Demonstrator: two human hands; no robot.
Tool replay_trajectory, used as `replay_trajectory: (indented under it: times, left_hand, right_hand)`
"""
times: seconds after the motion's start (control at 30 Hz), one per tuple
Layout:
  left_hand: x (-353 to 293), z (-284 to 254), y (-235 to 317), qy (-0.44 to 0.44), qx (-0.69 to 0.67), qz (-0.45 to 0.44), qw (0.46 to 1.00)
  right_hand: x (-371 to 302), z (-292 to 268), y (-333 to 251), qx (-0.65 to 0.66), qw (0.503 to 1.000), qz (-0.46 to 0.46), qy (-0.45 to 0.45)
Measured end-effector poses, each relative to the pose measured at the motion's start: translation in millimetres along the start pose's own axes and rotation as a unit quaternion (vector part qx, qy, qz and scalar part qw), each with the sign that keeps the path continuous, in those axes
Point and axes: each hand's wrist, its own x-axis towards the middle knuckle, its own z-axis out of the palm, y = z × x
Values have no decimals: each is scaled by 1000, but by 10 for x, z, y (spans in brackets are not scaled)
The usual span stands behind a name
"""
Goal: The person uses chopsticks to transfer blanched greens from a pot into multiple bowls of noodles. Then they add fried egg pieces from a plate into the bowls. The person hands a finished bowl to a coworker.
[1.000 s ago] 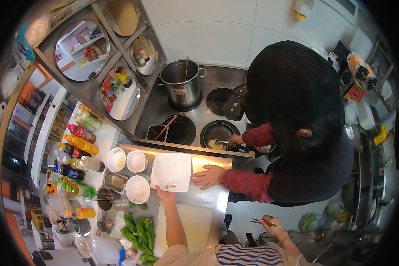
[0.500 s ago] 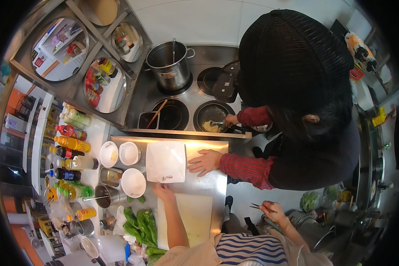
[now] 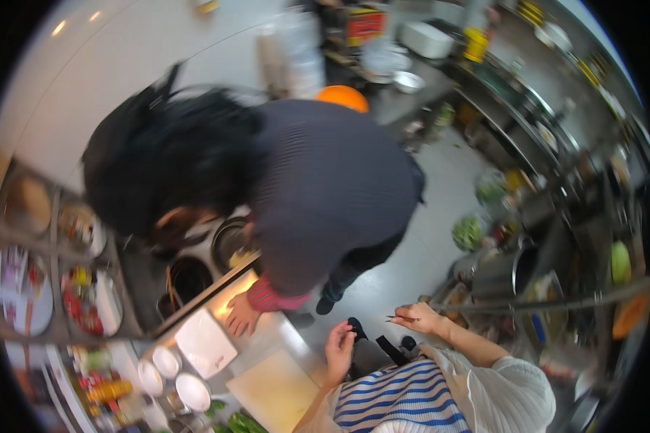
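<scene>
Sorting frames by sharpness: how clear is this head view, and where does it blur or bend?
Head view: motion blur smears the co-worker and stove pans; left hand and right hand show soft outlines; fisheye bends the counter edge; glare spots upper left.

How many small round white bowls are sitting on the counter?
3, clustered at the lower left beside the square white plate: one nearest the plate, one left of it, one below. The blurred clutter may hide more.
</scene>
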Motion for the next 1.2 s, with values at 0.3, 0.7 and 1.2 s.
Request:
replay_trajectory:
  times: [0.3, 0.7, 1.2]
  left_hand:
    - [-544, 1335, -634, -239, 151, -106, 953]
    - [-1602, 2766, -2937, -487, 570, -2, 661]
    - [-4484, 5454, -5219, -599, 686, -23, 413]
  right_hand:
    - [-2191, 104, 643, 28, 979, 158, 124]
    - [-6352, 1557, 1070, 116, 843, 443, 282]
    - [-10145, 3552, 682, 196, 584, 663, 426]
